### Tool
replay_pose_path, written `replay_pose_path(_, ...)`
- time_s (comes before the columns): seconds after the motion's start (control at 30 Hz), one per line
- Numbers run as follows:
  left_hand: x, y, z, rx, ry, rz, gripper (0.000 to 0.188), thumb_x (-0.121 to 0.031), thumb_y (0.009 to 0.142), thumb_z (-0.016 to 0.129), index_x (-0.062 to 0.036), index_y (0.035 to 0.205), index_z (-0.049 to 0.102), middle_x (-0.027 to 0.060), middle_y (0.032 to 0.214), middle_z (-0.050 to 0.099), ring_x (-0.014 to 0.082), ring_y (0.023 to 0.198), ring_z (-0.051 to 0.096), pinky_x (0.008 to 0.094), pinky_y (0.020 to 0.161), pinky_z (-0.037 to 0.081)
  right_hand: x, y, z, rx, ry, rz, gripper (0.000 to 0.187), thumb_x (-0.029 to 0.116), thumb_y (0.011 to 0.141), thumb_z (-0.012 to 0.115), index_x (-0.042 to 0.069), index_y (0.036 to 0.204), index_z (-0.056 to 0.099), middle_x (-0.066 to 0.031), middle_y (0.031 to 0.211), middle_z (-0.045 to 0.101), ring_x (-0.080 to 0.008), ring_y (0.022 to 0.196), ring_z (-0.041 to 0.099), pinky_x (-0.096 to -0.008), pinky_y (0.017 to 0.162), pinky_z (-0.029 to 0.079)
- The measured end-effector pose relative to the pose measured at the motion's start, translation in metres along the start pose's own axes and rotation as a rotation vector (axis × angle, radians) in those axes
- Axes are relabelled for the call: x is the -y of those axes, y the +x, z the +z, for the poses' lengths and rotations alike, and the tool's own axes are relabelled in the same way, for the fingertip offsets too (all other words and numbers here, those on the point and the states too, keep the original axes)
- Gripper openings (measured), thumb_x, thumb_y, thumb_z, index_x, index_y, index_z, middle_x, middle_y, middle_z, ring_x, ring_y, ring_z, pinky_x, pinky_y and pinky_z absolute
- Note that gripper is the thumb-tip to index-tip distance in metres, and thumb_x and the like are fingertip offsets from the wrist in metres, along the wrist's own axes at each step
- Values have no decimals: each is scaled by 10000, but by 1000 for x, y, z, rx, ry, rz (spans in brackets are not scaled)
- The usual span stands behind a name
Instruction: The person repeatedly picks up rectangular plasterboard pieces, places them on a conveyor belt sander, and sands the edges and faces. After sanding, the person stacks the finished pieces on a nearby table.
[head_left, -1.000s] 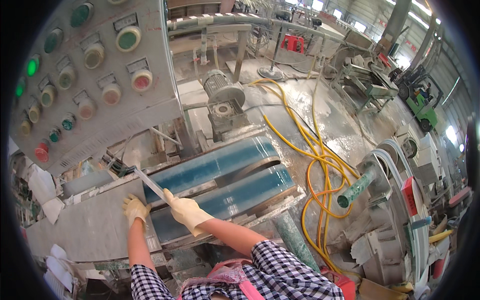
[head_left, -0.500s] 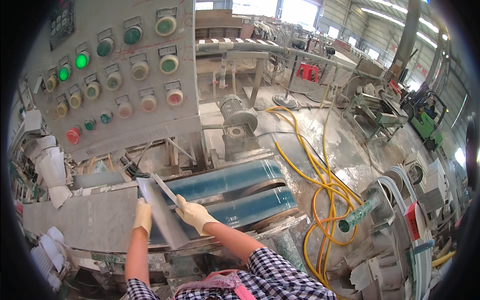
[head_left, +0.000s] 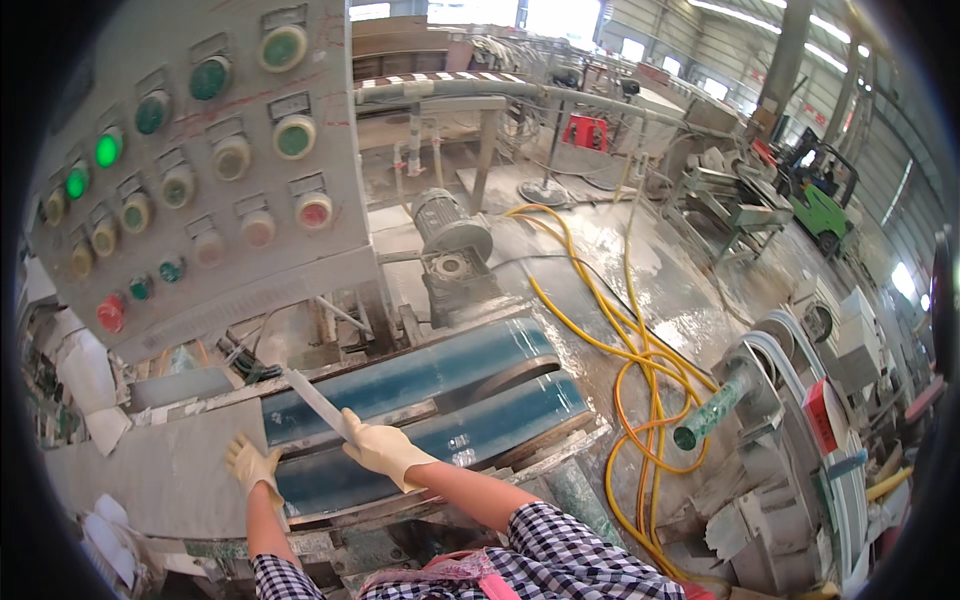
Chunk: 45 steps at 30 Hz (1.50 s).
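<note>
Beside the blue conveyor belt (head_left: 420, 385), a thin grey strip (head_left: 318, 403) was gripped at its near end by the gloved right hand (head_left: 385, 450), tilted above the belt's edge. The gloved left hand (head_left: 252, 463) was laid open and flat on the grey slab (head_left: 140, 470), whose surface was left bare toward the left.

A narrow grey stone strip (head_left: 318, 405) is tilting up on edge, its lower end sitting in the gloved right hand (head_left: 383, 450) while its upper end is pointing up and to the left over the blue conveyor belt (head_left: 440, 375). A flat grey slab (head_left: 150, 470) is lying just left of the belt, with the gloved left hand (head_left: 252, 465) resting on its right edge.
</note>
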<state>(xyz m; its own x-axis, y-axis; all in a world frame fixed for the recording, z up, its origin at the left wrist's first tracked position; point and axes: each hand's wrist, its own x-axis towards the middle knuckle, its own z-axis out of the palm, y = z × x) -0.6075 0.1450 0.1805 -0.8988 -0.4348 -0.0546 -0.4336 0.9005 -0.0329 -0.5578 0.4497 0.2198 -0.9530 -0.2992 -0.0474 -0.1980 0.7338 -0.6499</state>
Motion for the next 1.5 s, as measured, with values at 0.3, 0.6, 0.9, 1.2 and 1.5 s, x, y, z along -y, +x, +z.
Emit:
replay_pose_path(0.3, -2, 28, 6, 114, 230, 15, 868, -427, 838, 754, -16, 1480, 339, 213, 1410, 479, 441, 1232, 529, 486, 1001, 478, 3, -5, -10, 14, 41, 20, 720, 331, 950, 605, 32, 1517, 276, -254, 1005, 698, -449, 887, 676, -531, 785, 526)
replay_pose_path(0.6, 34, 36, -20, 355, -1580, -11, 346, -168, 948, 468, 45, 1150, 652, 158, 949, 715, 264, 843, 691, 441, 686, 548, 4, -7, -17, -6, 7, 5, 676, 312, 952, 594, 17, 1493, 317, -259, 998, 701, -455, 890, 678, -529, 784, 537)
replay_pose_path(0.9, -88, -54, -19, 436, -1482, 119, 294, -234, 955, 620, 16, 1108, 642, 156, 928, 678, 294, 876, 702, 366, 778, 586, 3, -13, -22, -43, 6, -31, 756, 479, 939, 616, -26, 1436, 352, -288, 916, 692, -475, 858, 668, -525, 757, 532)
replay_pose_path(1.2, 36, 26, -1, -123, -141, 186, 574, -341, 885, 700, -10, 1337, 577, 203, 1339, 609, 387, 1263, 549, 411, 1067, 450, 7, -18, -32, -54, 34, -33, 629, 303, 897, 648, -55, 1337, 374, -275, 884, 687, -475, 819, 673, -533, 734, 543)
replay_pose_path(1.5, 75, 44, -5, 116, 187, -52, 959, -545, 821, 744, -34, 1516, 323, 235, 1510, 404, 385, 1331, 479, 537, 1017, 468, 8, -21, -38, -16, 9, -4, 714, 315, 923, 639, -69, 1442, 333, -277, 905, 693, -466, 828, 678, -517, 746, 546)
